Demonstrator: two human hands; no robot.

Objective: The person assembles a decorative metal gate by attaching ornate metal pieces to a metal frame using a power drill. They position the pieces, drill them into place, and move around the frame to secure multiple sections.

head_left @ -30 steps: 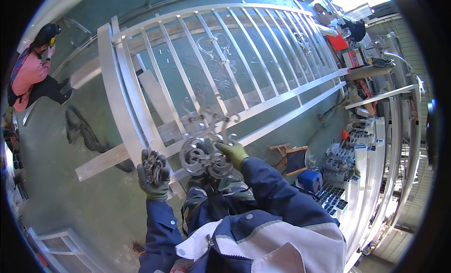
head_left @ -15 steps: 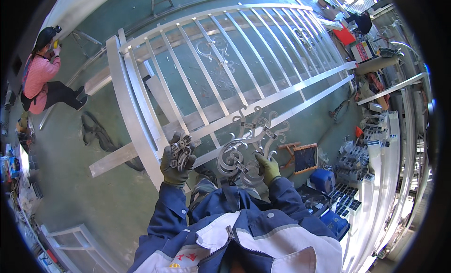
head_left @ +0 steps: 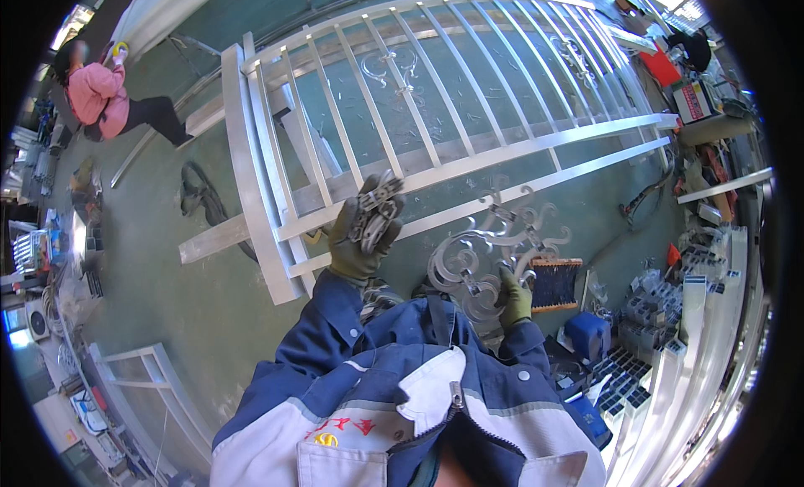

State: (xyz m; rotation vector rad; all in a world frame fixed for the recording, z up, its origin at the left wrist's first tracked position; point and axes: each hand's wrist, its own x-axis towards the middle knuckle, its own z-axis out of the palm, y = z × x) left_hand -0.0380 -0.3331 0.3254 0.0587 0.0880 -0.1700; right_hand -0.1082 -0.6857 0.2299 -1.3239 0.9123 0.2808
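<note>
My left hand (head_left: 362,236), in a dark green work glove, is closed on a small bunch of silver metal pieces (head_left: 377,211) held up over the lower rails of a large white-silver barred gate frame (head_left: 435,164) lying flat on the green floor. My right hand (head_left: 515,298), also gloved, grips a silver scroll-shaped metal ornament (head_left: 490,252) by its lower edge, just in front of the frame's lower rail. A similar scroll ornament (head_left: 394,68) sits fixed among the bars farther up the frame.
A person in a pink top (head_left: 105,102) crouches at the far left. A brush with dark bristles (head_left: 557,282) and a blue box (head_left: 586,332) lie to the right of me. Stacked metal profiles (head_left: 695,336) and tool clutter line the right side. A smaller frame (head_left: 142,378) lies lower left.
My view has shifted so the gate frame sits higher. My left hand has risen with the metal pieces, and my right hand has moved right, carrying the scroll ornament with it.
</note>
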